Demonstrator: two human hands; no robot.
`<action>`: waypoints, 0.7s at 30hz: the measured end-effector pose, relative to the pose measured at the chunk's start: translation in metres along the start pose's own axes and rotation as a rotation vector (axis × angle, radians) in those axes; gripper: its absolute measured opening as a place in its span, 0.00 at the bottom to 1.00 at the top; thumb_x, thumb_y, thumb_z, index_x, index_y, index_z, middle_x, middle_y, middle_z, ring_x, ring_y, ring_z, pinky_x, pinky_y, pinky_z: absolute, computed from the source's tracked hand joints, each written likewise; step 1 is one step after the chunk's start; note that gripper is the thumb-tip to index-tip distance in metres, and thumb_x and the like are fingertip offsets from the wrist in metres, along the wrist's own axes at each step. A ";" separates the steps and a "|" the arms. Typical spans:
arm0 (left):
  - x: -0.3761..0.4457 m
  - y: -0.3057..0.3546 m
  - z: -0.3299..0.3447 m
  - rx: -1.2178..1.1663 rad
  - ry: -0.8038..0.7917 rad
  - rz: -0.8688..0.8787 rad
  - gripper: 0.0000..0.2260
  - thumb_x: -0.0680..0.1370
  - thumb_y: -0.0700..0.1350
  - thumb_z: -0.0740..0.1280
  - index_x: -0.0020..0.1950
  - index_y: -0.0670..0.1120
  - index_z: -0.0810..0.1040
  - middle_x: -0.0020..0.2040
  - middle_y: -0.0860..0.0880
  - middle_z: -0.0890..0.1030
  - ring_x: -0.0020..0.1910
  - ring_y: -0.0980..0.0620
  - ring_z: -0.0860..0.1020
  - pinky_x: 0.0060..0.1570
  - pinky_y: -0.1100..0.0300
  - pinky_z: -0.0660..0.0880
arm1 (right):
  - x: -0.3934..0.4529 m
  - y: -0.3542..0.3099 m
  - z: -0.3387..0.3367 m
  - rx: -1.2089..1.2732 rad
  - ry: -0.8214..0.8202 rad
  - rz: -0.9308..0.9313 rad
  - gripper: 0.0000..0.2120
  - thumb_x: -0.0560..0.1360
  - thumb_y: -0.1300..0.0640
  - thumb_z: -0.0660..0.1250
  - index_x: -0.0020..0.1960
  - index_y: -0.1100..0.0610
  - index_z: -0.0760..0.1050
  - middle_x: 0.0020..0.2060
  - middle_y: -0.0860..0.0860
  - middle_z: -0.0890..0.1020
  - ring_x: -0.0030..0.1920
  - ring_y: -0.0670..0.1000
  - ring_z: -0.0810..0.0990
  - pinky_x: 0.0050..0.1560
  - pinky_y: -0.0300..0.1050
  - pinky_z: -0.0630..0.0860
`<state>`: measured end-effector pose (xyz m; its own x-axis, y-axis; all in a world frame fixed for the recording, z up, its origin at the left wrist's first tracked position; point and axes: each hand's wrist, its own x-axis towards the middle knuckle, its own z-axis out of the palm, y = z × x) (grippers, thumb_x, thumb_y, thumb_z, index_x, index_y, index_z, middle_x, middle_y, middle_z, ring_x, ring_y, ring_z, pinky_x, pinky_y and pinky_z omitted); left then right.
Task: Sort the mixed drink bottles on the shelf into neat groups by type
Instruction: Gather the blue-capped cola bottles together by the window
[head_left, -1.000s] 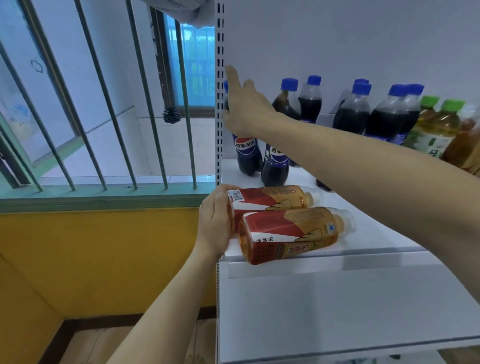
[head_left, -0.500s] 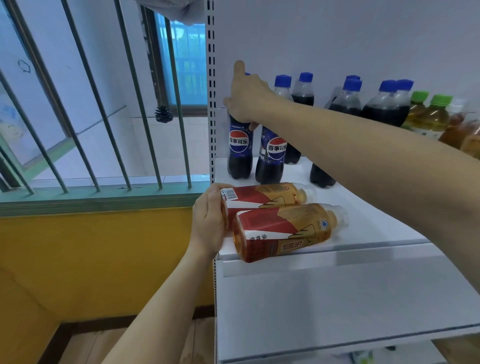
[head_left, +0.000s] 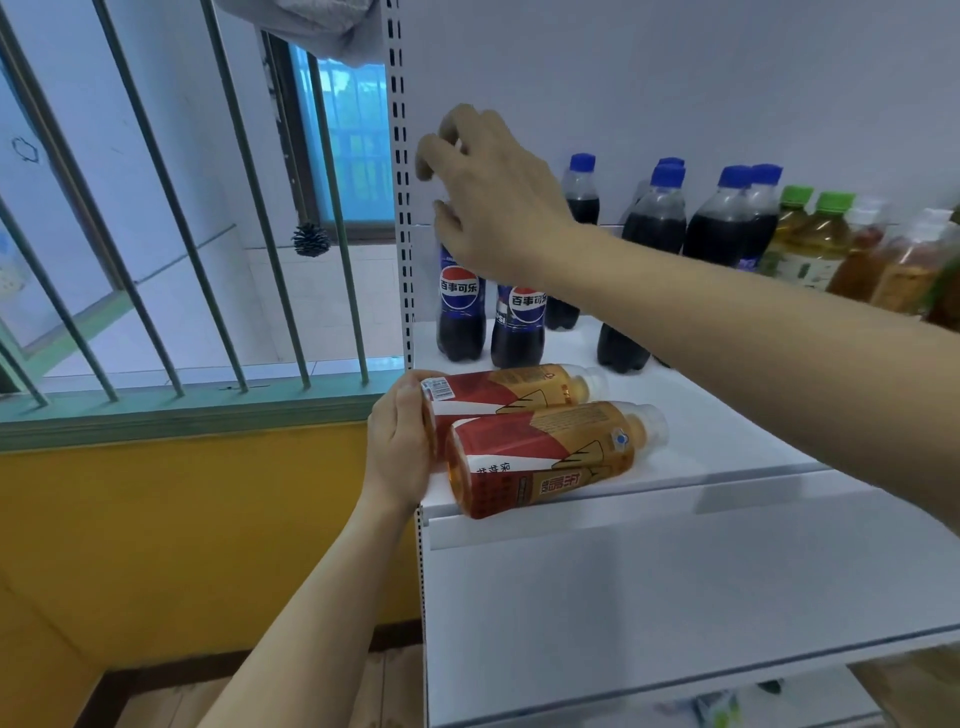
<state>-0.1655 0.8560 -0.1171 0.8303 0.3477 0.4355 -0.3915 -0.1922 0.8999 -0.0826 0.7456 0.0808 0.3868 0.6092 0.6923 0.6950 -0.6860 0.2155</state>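
Two amber tea bottles (head_left: 530, 431) with red-and-gold labels are laid on their sides, touching each other, at the front left corner of the white shelf (head_left: 727, 447), caps pointing right. Their bases are held by the left hand (head_left: 402, 447), whose fingers are curled round the bottoms at the shelf's edge. Behind them, two upright cola bottles (head_left: 491, 317) with blue labels are seen at the back left corner, just beside the perforated upright (head_left: 401, 182). Above these the right hand (head_left: 493, 192) is raised, its fingers loosely bent over the tops; whether a cap is gripped cannot be told. Further cola bottles with blue caps (head_left: 670, 218) are grouped to the right, followed by green-capped tea bottles (head_left: 810, 234) near the frame's edge.
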 end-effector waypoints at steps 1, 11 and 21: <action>0.000 0.000 0.000 -0.004 -0.001 0.010 0.19 0.84 0.51 0.51 0.49 0.43 0.77 0.41 0.44 0.83 0.43 0.42 0.83 0.46 0.38 0.80 | -0.019 0.004 -0.005 0.077 0.003 -0.027 0.12 0.79 0.53 0.63 0.61 0.55 0.74 0.56 0.53 0.75 0.54 0.52 0.74 0.47 0.49 0.77; 0.003 0.003 -0.001 -0.009 -0.111 -0.032 0.24 0.80 0.64 0.55 0.58 0.45 0.76 0.51 0.43 0.84 0.51 0.43 0.85 0.50 0.40 0.82 | -0.205 0.051 -0.003 0.619 -0.443 0.068 0.30 0.68 0.30 0.73 0.65 0.37 0.69 0.60 0.31 0.71 0.65 0.42 0.70 0.61 0.35 0.68; 0.004 0.008 0.003 0.222 -0.136 -0.055 0.21 0.81 0.67 0.51 0.69 0.60 0.69 0.55 0.56 0.81 0.57 0.57 0.80 0.60 0.48 0.77 | -0.233 0.053 0.023 0.716 -0.259 0.474 0.34 0.61 0.30 0.78 0.63 0.33 0.69 0.58 0.38 0.76 0.59 0.38 0.77 0.55 0.35 0.74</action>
<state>-0.1647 0.8534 -0.1082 0.8993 0.2398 0.3658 -0.2604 -0.3784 0.8883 -0.1215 0.5767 -0.0849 0.7936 0.4555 0.4034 0.6057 -0.5288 -0.5945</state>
